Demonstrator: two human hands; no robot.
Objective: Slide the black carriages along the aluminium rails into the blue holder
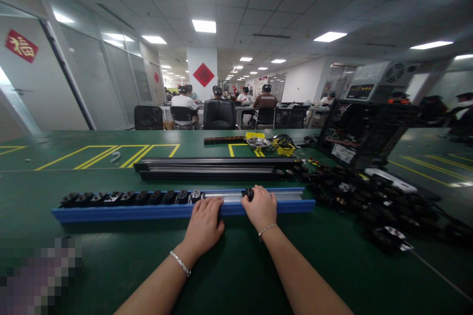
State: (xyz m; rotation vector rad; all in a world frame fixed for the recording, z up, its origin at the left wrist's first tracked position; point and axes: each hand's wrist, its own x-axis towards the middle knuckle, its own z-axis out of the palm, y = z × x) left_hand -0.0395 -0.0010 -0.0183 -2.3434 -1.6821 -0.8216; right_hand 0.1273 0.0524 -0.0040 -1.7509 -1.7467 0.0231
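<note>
Nearest you is the green counter (148, 256), with your forearms reaching over it and a bracelet (180, 263) on your left wrist, a thinner chain (266, 230) on your right. Your left hand (205, 221) rests on the near wall of a long blue tray (129, 215), its fingers (212, 204) side by side and bent over the rim; whether they grip anything under them, you cannot tell. Your right hand (261, 207) has its thumb and fingers closed narrowly around a small black part (250, 194), held at the tray's channel, well apart from the others. A row of similar black pieces (142, 198) fills the tray's left side up to your left hand; a silvery strip (291, 195) shows along the right side.

Just beyond the tray, long black bars (218, 162) lie roughly parallel to it. At their right, a heap of dark parts (343, 189) spreads over the counter. Farther back stand a shiny metal bowl (257, 143), a yellow bin (284, 146) beside it, and an open computer case (365, 130). Past the counter, people (266, 98) sit at other tables near black chairs (219, 114).
</note>
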